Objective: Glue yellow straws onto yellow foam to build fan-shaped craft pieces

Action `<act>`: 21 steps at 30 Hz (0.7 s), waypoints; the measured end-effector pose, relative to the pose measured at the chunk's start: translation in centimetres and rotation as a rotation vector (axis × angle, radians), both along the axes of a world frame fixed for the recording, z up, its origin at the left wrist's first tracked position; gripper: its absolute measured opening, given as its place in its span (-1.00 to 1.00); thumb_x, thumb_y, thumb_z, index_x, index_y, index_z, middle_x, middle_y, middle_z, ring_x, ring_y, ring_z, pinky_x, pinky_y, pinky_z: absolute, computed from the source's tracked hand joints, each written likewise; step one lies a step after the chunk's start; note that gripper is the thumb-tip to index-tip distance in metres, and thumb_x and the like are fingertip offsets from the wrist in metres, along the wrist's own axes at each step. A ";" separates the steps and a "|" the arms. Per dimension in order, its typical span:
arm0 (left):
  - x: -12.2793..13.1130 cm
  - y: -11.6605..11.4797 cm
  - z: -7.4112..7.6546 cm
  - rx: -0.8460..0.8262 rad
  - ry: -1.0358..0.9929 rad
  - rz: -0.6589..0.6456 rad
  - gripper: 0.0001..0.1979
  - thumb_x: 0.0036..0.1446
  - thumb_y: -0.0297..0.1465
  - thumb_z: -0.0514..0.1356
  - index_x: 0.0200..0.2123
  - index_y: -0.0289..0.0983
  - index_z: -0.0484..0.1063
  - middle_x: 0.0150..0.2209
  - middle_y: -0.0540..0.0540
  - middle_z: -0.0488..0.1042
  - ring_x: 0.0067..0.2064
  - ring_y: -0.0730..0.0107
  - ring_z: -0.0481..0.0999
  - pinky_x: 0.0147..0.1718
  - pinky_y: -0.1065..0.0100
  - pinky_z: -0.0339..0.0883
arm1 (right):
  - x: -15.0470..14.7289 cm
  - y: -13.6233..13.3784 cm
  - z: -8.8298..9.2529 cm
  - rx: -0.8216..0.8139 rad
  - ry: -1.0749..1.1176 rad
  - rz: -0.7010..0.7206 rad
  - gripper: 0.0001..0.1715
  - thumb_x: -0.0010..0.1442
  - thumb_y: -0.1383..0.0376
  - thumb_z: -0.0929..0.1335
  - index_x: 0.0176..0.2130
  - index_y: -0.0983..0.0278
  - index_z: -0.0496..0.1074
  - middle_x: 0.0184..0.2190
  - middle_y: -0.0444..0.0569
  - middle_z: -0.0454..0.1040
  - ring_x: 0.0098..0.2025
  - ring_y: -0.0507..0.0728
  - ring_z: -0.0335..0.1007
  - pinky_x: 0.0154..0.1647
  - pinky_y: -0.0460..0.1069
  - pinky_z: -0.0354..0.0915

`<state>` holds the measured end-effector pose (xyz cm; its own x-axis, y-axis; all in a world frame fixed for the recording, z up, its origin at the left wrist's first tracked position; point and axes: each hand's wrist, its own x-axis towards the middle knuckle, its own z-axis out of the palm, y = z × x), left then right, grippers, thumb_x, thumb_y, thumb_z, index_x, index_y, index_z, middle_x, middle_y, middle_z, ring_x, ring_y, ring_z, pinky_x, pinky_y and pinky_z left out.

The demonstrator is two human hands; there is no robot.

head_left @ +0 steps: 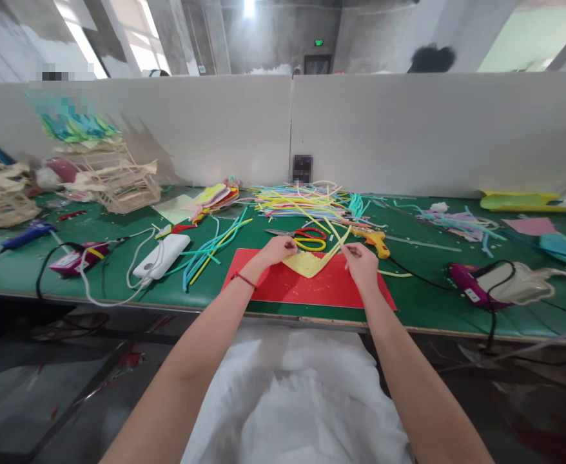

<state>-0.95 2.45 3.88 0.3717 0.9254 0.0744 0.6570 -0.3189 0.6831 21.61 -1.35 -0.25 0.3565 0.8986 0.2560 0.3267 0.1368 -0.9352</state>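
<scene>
A yellow V-shaped piece of thin strips laid side by side lies on a red board. My left hand is closed in a pinch at the left end of the piece, partly covering it. On the other side, my right hand has its fingers pinched at a loose yellow strip that runs up and right from the piece. Just beyond the board are scissors with red and yellow handles. A yellow-orange glue gun rests on the green table by my right hand.
Many coloured strips are heaped at the back, below a white partition. To the left lie loose blue and yellow strips, a white power bank and wooden frames. A purple device with cables is at the right.
</scene>
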 end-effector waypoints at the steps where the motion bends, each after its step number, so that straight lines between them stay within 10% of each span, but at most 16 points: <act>1: 0.0 0.0 0.0 0.000 -0.002 0.004 -0.88 -0.01 -0.40 0.15 -0.49 -0.32 0.45 -0.46 -0.03 0.46 -0.41 0.41 0.38 -0.39 0.40 0.24 | 0.0 0.0 0.1 0.004 0.004 -0.008 -0.50 -0.06 -0.11 0.36 -0.41 0.28 0.43 -0.44 0.03 0.55 -0.71 -0.01 0.19 -0.68 -0.06 0.16; 21: -3.7 -1.9 -0.8 0.171 0.041 0.230 -0.70 0.22 -0.41 -0.04 -0.31 -0.31 0.50 -0.18 -0.17 0.55 -0.13 0.32 0.49 -0.11 0.35 0.30 | -2.4 -2.2 1.0 0.192 -0.421 0.304 -0.59 0.17 0.00 0.27 -0.40 0.23 0.51 -0.36 0.01 0.51 -0.36 0.11 0.41 -0.30 0.00 0.31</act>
